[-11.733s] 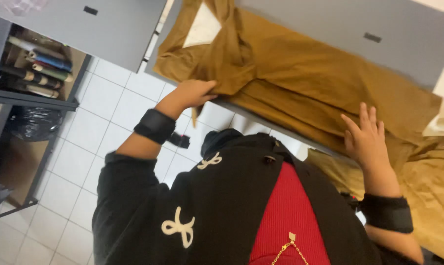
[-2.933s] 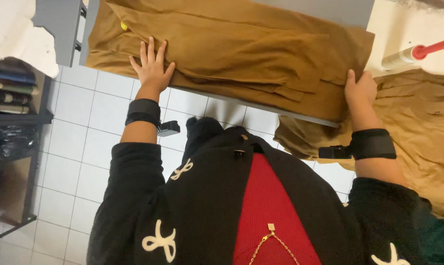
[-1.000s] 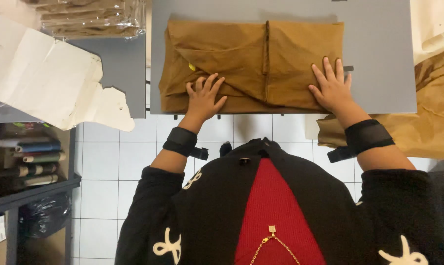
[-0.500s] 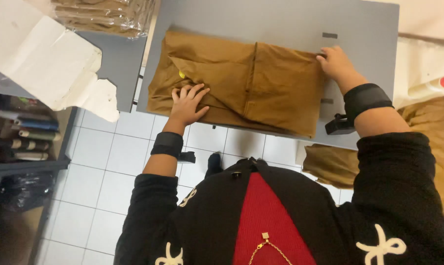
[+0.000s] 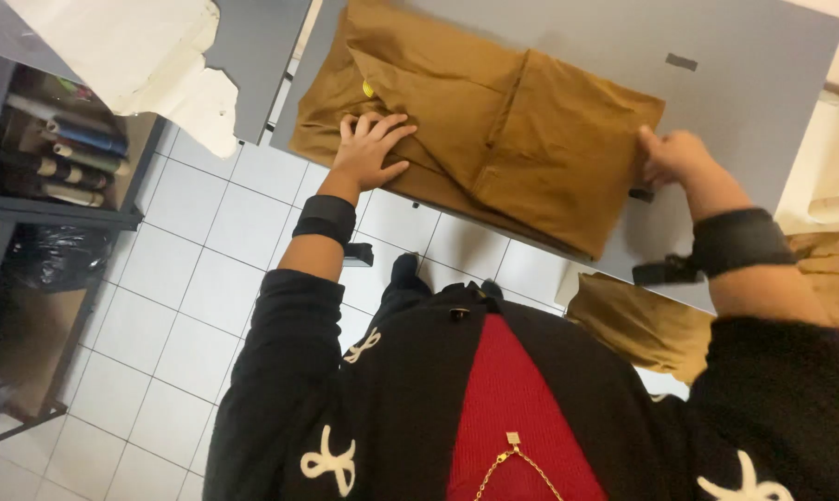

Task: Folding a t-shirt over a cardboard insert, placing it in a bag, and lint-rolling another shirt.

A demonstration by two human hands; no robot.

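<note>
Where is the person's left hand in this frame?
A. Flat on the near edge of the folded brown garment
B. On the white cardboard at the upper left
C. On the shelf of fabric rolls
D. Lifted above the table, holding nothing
A: the left hand lies palm down, fingers spread, on the folded brown garment atop the grey table, while the right hand is at the garment's far end.

White floor tiles [image 5: 206, 278] run under the grey worktop [image 5: 744, 83]. A shelf [image 5: 57, 209] at the left holds rolled cloth [image 5: 57, 153], with torn white paper [image 5: 141, 46] lying above it. More brown cloth [image 5: 637, 320] hangs at the right.
</note>
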